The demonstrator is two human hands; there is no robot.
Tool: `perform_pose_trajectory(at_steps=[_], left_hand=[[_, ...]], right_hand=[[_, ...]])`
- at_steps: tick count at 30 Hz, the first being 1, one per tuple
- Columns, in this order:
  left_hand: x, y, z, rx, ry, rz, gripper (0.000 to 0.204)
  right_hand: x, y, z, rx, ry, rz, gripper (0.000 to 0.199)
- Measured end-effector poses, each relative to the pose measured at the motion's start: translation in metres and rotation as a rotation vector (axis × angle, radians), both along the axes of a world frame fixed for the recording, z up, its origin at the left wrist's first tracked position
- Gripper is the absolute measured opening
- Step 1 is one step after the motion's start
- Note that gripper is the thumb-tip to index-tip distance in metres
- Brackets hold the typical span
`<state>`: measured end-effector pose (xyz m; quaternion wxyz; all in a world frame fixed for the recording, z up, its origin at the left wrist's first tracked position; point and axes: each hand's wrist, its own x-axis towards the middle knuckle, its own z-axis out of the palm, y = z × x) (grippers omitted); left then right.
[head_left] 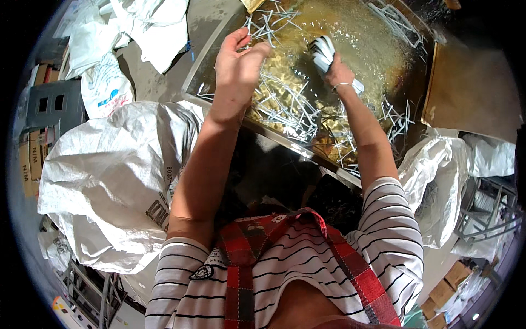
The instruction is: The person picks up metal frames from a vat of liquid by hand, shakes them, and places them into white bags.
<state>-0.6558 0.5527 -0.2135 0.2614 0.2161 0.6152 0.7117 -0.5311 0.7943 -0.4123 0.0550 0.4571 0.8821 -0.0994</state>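
My right hand (340, 72) is closed around a bundle of pale grey-white strips (322, 50), held over the wide metal-rimmed tray (279, 139). The bundle's ends fan out past my fingers, and a short part sticks out beside my wrist. My left hand (239, 63) is raised above the tray's left side with its fingers bent and apart; nothing shows in it. Loose thin white sticks (287, 107) lie scattered in the tray's shallow, yellowish-brown, rippling liquid (350, 33). Several more sticks lie below my left fingertips, partly hidden by that hand.
A large white woven sack (104, 186) bulges left of my left arm. More white bags (148, 27) lie at the far left. A tan board (471, 88) borders the tray's right side, with a clear plastic bag (433, 186) below it. Metal racks (487, 214) stand at right.
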Motion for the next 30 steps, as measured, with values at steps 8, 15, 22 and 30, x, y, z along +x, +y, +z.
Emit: perform_pose_trajectory(at_steps=[8,15,22,30], left_hand=[[-0.005,0.006,0.0,-0.12,-0.064,0.059,0.055],[0.0,0.016,-0.014,-0.122,-0.033,0.051,0.053],[0.007,0.012,-0.017,-0.126,-0.121,-0.067,0.058],[0.012,0.026,-0.033,-0.154,0.059,-0.176,0.045]], right_hand=[[0.032,0.044,0.13,0.175,0.436,-0.35,0.082],[0.066,0.067,0.2,0.513,0.318,0.009,0.065],[0.079,0.054,0.241,0.393,0.569,-0.375,0.079],[0.082,0.058,0.238,0.085,0.971,-0.394,0.05]])
